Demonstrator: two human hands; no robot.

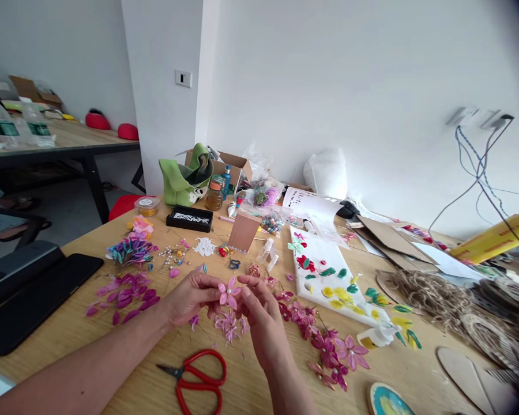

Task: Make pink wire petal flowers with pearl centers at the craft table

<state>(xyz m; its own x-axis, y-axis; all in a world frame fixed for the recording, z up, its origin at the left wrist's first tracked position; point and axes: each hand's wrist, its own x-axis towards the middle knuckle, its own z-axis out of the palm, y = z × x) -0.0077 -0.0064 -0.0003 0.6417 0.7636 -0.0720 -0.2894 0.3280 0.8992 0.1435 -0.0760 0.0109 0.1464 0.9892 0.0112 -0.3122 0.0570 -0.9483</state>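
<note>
A small pink flower (229,293) with pointed petals and a pearl-like centre is held up between my two hands. My left hand (192,297) pinches it from the left with thumb and forefinger. On the other side, the thumb and fingers of my right hand (262,311) close on its right petals. Below the hands lies a small heap of pale pink flower pieces (229,327). Red-handled scissors (199,377) rest on the table in front, blades pointing left. Loose magenta petals (127,294) spread left of my left forearm, and a branch of magenta flowers (315,334) lies right of my right hand.
A white foam board (315,271) bears red, yellow and green pieces. Beside it stand a small glue bottle (378,336) and tangled twine (432,294). Farther back are a black tray (189,218), a green bag (177,184) and a jar (215,193). A black case (38,294) lies left.
</note>
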